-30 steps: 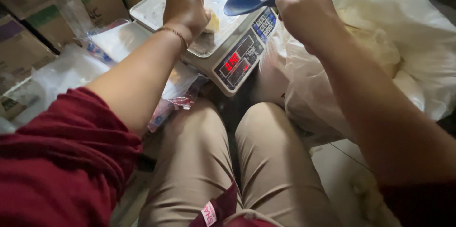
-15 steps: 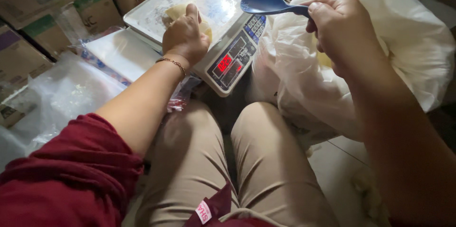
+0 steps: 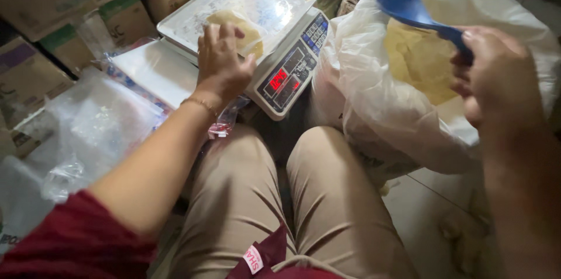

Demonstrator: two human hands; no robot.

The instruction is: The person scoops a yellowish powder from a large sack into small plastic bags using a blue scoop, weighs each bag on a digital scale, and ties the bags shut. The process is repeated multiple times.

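Left hand [image 3: 222,63] spread open, fingertips resting on a small bag of yellow powder [image 3: 241,29] on the scale tray [image 3: 187,19], right hand [image 3: 497,74] clamped on a blue spoon [image 3: 412,10] above the large white sack [image 3: 374,86] beside the scale

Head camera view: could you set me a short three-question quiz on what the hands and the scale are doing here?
1. True or false: the right hand holds a blue spoon.
2. What does the left hand rest on?
A. a small clear bag of yellow powder on the scale tray
B. the scale's keypad
C. a cardboard box
3. The spoon hangs over the big white ____.

Key: 1 true; 2 A; 3 bag.
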